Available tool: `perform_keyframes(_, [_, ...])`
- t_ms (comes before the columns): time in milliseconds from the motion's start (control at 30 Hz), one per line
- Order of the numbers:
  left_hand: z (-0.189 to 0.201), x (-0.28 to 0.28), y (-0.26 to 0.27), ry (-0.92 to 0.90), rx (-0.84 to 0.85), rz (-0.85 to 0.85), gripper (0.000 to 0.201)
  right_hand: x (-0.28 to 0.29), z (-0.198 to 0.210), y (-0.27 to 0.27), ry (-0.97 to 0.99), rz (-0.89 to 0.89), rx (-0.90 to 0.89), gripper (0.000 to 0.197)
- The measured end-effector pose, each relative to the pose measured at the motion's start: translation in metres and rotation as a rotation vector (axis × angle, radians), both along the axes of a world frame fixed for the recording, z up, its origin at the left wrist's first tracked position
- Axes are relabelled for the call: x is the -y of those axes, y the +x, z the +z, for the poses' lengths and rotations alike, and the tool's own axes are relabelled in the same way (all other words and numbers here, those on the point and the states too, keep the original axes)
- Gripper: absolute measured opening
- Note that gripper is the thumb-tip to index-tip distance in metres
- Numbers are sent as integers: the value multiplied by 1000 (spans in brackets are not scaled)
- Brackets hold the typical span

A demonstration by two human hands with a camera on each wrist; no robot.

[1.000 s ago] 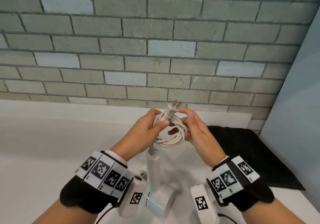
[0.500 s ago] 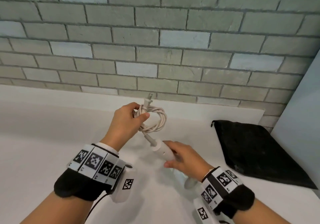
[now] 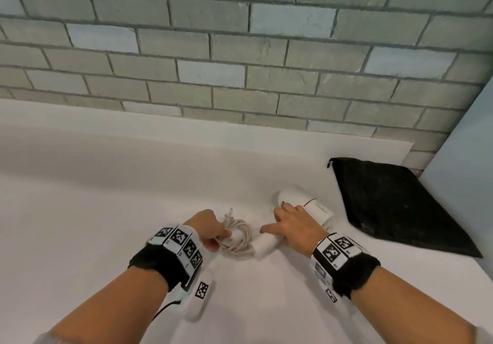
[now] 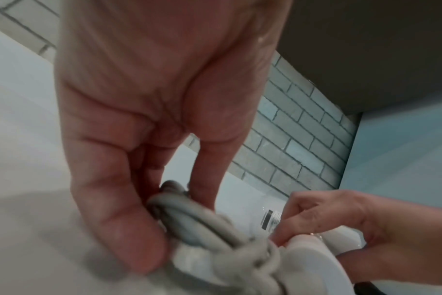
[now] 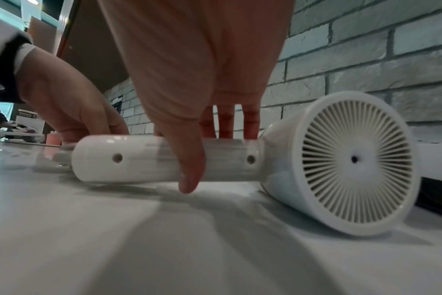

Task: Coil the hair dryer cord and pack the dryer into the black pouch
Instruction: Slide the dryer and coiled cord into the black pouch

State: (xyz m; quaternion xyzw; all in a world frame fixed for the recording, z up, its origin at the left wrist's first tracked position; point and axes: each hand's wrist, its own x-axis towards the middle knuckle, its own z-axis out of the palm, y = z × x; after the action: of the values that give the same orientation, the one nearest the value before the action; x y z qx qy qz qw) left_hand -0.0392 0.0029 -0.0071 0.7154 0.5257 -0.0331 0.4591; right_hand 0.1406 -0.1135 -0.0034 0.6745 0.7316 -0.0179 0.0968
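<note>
The white hair dryer [image 3: 306, 202] lies on its side on the counter, its round rear grille [image 5: 353, 159] facing my right wrist. My right hand [image 3: 288, 226] holds its handle [image 5: 139, 159], thumb on the near side and fingers behind. The coiled white cord [image 3: 237, 239] rests on the counter at the handle's end, with the plug [image 3: 229, 214] sticking up. My left hand [image 3: 221, 238] pinches the cord coil [image 4: 189, 215] between thumb and fingers. The black pouch [image 3: 394, 205] lies flat to the right of the dryer, and neither hand touches it.
The white counter [image 3: 106, 210] stretches left and toward me. A grey brick wall [image 3: 240, 50] runs along the back, and a pale side wall [image 3: 466, 170] closes off the right behind the pouch.
My right hand left the coil and took the dryer's handle. Both hands then came down, so the dryer and coil now rest on the counter, closer to the pouch.
</note>
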Motion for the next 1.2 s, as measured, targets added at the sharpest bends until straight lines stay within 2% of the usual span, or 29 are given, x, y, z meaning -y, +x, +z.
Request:
perform_keyframes(67, [-1,-1,0,18,-37,-31,28,2,-2,3,-37,1,9,54])
perform_keyframes(133, [5,-1,1,46,-89,-83,33,5,3,8,-32,-14,-125,58])
perform_keyframes(233, [25,-4,2,161,-191,-123,43,13,24,27,173,-96,-500,52])
perform_keyframes(300, [38,-6,2,312,-211,-126,54,20,38,54,352,-228,-565,40])
perform_keyframes(333, [44,-6,3,390,-161,-110,56,25,41,70,421,-330,-542,36])
perform_keyframes(400, [53,-4,9,493,69,-39,51,35,39,100,442,-593,-374,34])
perform_keyframes(467, [61,6,20,519,322,-34,36,44,26,121,238,-855,-151,48])
perform_keyframes(533, [65,19,34,453,455,-151,19,50,7,130,26,-989,-105,63])
perform_keyframes(567, [65,25,41,408,486,-231,13,53,-3,133,-21,-1008,-125,63])
perform_keyframes(633, [63,36,54,365,502,-378,6,58,-15,136,-15,-997,-192,49])
perform_keyframes(700, [58,44,66,364,493,-462,5,60,-15,136,76,-1000,-261,39])
perform_keyframes(767, [55,48,77,383,479,-510,6,59,-4,132,228,-957,-305,37])
perform_keyframes(833, [54,48,87,432,445,-545,11,56,17,122,419,-839,-337,33])
perform_keyframes(900, [56,46,99,507,404,-554,23,54,42,106,508,-697,-379,31])
perform_keyframes(1000, [61,38,118,620,335,-593,55,56,81,75,475,-473,-441,29])
perform_keyframes(1066, [61,30,128,695,214,-638,70,60,100,51,437,-328,-482,29])
perform_keyframes(1100, [61,26,131,735,134,-661,67,62,106,40,411,-272,-498,29])
perform_keyframes(1200, [57,10,131,818,-17,-657,30,65,113,20,335,-182,-503,31])
